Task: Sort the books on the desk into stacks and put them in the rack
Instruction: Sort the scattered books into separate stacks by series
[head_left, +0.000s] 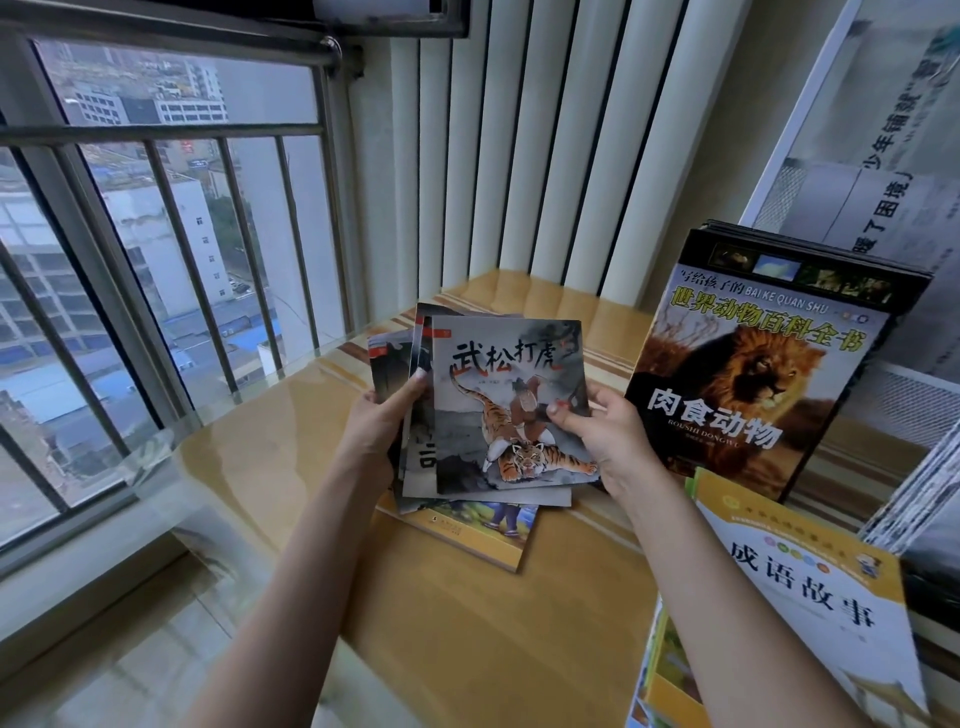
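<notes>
Both hands (498, 431) are gripping a fanned stack of thin books (511, 405). Yellow book (467, 530) is still lying on the worktop (467, 623), nothing's looking racked yet

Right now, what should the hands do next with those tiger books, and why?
Probably tap the fanned picture books square first. The left hand and right hand grip them by the sides, yet the edges splay unevenly above the yellow book on the desk.
</notes>
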